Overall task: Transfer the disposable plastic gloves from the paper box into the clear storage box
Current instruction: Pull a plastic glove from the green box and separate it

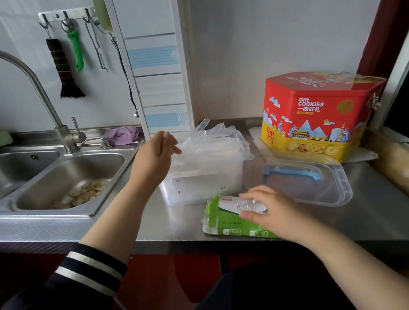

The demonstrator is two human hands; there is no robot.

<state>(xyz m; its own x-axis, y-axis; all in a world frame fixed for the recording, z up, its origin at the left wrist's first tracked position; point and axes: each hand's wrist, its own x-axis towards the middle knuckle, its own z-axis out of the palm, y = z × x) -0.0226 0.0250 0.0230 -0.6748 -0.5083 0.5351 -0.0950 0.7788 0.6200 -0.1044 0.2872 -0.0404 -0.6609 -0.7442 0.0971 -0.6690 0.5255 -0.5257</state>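
At the front edge of the steel bench (374, 213) lies the green-and-white paper box (228, 222), flat on its side and slightly overhanging that edge; the right hand (270, 212) rests on top of it, thumb and fingers pinched on a bit of clear plastic glove (251, 207) at the box's opening; just behind the paper box, touching or nearly so, stands the clear storage box (196, 190), its lid off, heaped with disposable gloves (213, 143) that rise above its rim and spill over the back; the left hand (157, 152) hovers over the storage box's left end, fingers loosely apart and slightly bent, the fingertips at the heap, though whether they touch it I cannot tell; the clear lid (300, 182) with its blue handle lies upturned just right of the storage box; behind the lid, at the bench's back right corner, stands a red-and-yellow cookie tin (321, 114); left of the bench sits a double sink (53, 176) with scraps in the near basin, a tap (35, 91) behind it and a purple cloth (122, 135) on its back rim; on the wall hang a brush (62, 72) and a green-handled tool (76, 48).
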